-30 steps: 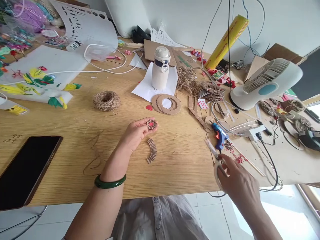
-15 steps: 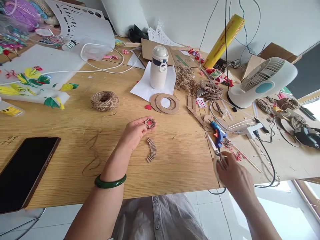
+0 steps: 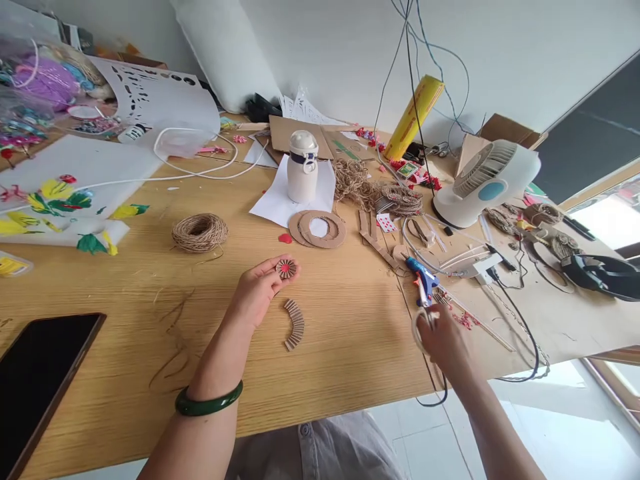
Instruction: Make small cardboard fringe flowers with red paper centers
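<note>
Between the fingers of my left hand (image 3: pixel 257 293) is a small round cardboard rosette (image 3: pixel 286 269), brown and striped with a red middle. Just below it on the wood lies a curved striped strip (image 3: pixel 295 325). Over at the right, my right hand (image 3: pixel 445 340) grips a pair of scissors (image 3: pixel 419 327) by its pale handles, the blades pointing away from me. A blue glue gun (image 3: pixel 423 272) lies right by the blades. Two flat cardboard rings (image 3: pixel 331 232) overlap beyond my left hand, with a red scrap (image 3: pixel 285 238) beside them.
A twine coil (image 3: pixel 200 233) sits left of a white bottle (image 3: pixel 303 170) standing on paper. A white fan (image 3: pixel 487 183), a power strip (image 3: pixel 493 263) and cables crowd the right side. At the left edge lies a black phone (image 3: pixel 43 380).
The view has tilted up and shifted slightly right. My right hand has moved the scissors a little closer to the glue gun. My left hand still holds the rosette.
</note>
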The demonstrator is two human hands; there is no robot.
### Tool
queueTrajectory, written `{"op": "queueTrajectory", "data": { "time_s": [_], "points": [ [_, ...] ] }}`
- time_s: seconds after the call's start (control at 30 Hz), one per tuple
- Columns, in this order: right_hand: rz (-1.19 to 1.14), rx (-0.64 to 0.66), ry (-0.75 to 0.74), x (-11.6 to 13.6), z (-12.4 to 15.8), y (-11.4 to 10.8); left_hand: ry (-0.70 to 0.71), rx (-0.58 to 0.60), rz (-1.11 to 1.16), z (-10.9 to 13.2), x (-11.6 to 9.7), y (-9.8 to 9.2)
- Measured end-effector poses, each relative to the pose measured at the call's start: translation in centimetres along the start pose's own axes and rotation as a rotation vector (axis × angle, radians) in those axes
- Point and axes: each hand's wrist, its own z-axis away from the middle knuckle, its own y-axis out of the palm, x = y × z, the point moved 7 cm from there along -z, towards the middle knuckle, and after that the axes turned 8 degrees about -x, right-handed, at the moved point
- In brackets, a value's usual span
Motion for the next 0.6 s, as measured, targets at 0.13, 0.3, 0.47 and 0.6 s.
{"op": "queueTrajectory", "data": {
  "time_s": [0.13, 0.3, 0.47, 0.6],
  "points": [
    [-0.108, 0.040, -0.108, 1.3, 0.9, 0.8, -0.022, 0.035, 0.018, 0.3, 0.3, 0.6],
    [0.060, 0.044, -0.216, 4.8, 1.0, 3.2, -0.127, 0.111, 0.072, 0.9, 1.4, 1.7],
    [0.229, -0.062, -0.323, 5.3, -1.3, 3.2, -0.160, 0.215, 0.136, 1.3, 1.5, 2.7],
    [0.309, -0.053, -0.381, 6.3, -1.6, 2.9, -0.184, 0.246, 0.166, 1.4, 1.5, 2.9]
  ]
}}
